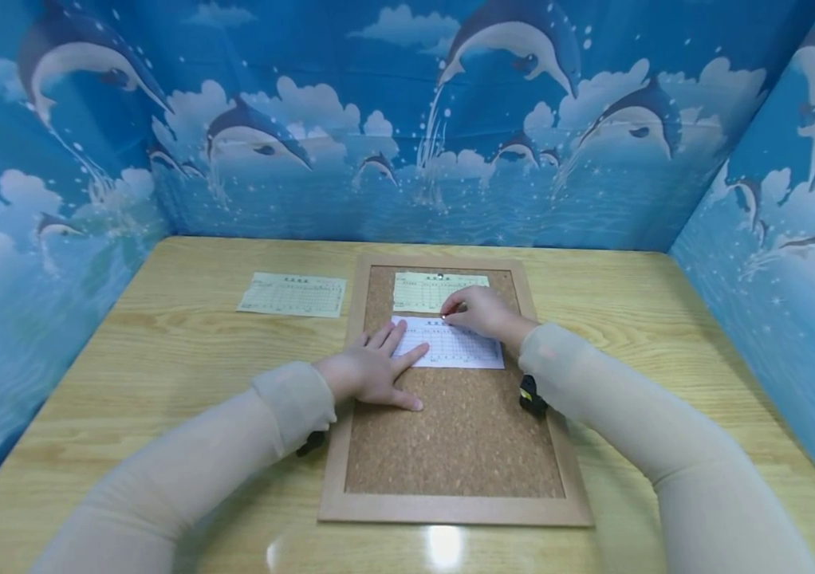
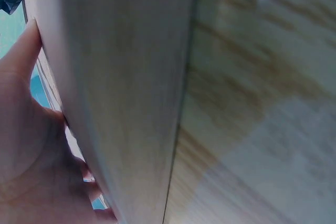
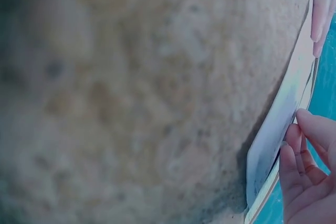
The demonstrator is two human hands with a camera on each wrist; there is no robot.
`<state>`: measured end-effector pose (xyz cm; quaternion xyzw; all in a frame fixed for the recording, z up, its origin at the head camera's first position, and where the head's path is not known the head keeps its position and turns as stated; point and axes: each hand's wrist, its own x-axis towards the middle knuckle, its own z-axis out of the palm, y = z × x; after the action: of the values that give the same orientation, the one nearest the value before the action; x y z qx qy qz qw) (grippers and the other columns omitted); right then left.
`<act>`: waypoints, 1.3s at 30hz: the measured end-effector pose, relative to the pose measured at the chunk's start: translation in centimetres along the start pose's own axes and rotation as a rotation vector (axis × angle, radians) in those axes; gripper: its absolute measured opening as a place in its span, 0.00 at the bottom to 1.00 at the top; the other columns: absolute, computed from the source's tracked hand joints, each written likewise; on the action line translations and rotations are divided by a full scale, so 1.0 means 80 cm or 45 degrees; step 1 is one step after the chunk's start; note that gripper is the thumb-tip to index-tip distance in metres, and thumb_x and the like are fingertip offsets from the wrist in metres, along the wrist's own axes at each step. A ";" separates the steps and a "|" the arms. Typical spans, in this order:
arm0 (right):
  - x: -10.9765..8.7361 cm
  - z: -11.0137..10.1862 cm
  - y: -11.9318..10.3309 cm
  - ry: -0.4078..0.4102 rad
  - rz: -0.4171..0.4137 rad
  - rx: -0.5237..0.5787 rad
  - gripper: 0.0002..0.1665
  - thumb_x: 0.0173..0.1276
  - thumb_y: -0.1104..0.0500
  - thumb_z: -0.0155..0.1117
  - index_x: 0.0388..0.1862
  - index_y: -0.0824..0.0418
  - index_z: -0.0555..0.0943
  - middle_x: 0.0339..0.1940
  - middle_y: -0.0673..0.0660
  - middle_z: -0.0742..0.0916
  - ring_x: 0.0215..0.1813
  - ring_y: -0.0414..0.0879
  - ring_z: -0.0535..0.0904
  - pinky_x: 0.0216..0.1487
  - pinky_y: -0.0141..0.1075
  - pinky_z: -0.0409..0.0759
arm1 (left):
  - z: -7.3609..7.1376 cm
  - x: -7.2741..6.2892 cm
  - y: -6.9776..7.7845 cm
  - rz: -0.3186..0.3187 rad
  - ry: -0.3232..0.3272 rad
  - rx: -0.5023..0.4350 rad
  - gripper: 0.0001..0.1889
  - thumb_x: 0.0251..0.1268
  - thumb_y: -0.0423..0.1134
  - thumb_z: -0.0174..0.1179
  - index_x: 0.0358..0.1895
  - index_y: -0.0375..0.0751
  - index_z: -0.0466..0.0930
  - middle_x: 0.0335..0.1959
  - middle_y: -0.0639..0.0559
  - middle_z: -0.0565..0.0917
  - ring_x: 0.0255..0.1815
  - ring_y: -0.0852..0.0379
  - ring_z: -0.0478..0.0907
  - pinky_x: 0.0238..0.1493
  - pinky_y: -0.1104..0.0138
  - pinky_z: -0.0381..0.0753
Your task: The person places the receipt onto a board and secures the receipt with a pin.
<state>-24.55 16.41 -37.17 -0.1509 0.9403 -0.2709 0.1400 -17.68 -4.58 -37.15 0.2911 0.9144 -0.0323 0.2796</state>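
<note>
A white printed form (image 1: 461, 351) lies on the cork board (image 1: 450, 438), just below a pale yellow form (image 1: 415, 295) with a small pushpin at its top edge. My left hand (image 1: 375, 371) rests spread out, fingertips pressing the white form's left side and thumb on the cork. At the white form's top middle, my right hand (image 1: 482, 311) pinches a tiny shiny pushpin (image 1: 443, 317), mostly covered by the fingertips. In the right wrist view, the thumb and fingers of the right hand (image 3: 310, 166) meet beside the white sheet (image 3: 278, 129).
Another pale green form (image 1: 293, 295) lies on the wooden table (image 1: 199, 359), left of the board. The board's wooden frame (image 1: 450, 510) forms a raised border. Dolphin-printed cloth (image 1: 379, 119) walls the table's back and sides.
</note>
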 end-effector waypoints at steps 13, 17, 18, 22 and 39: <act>-0.001 -0.001 0.000 0.004 -0.016 0.002 0.07 0.64 0.60 0.63 0.40 0.58 0.85 0.40 0.53 0.85 0.44 0.47 0.78 0.47 0.42 0.75 | -0.001 0.000 0.001 0.000 0.007 0.006 0.50 0.51 0.78 0.40 0.74 0.64 0.30 0.73 0.43 0.23 0.72 0.47 0.22 0.68 0.46 0.37; -0.002 0.000 -0.001 0.003 -0.012 -0.023 0.06 0.65 0.59 0.63 0.39 0.57 0.85 0.39 0.52 0.85 0.43 0.47 0.78 0.45 0.42 0.75 | -0.001 -0.001 0.002 0.000 0.005 0.005 0.50 0.51 0.78 0.39 0.74 0.64 0.30 0.73 0.43 0.23 0.72 0.47 0.22 0.68 0.47 0.37; -0.002 0.000 -0.001 0.002 -0.016 -0.029 0.06 0.65 0.59 0.63 0.39 0.57 0.85 0.38 0.52 0.85 0.43 0.47 0.78 0.45 0.42 0.75 | -0.001 -0.001 0.002 0.000 0.004 0.005 0.50 0.51 0.78 0.39 0.74 0.64 0.30 0.73 0.43 0.23 0.72 0.47 0.22 0.68 0.47 0.37; -0.001 0.001 -0.001 0.008 -0.013 -0.029 0.06 0.65 0.59 0.64 0.38 0.56 0.85 0.37 0.51 0.85 0.43 0.46 0.78 0.45 0.42 0.74 | -0.001 -0.001 0.002 -0.001 0.006 0.021 0.50 0.51 0.78 0.39 0.74 0.64 0.30 0.73 0.42 0.23 0.72 0.46 0.23 0.68 0.47 0.38; 0.005 0.002 0.014 -0.001 -0.007 0.168 0.08 0.63 0.59 0.66 0.39 0.60 0.85 0.41 0.55 0.85 0.45 0.48 0.78 0.49 0.43 0.74 | 0.001 0.001 0.001 -0.003 0.023 0.022 0.50 0.50 0.79 0.39 0.74 0.64 0.31 0.73 0.42 0.25 0.73 0.46 0.24 0.68 0.46 0.38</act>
<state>-25.11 17.10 -38.03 -0.1442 0.9200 -0.3325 0.1494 -17.64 -4.45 -37.30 0.2927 0.9169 -0.0380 0.2687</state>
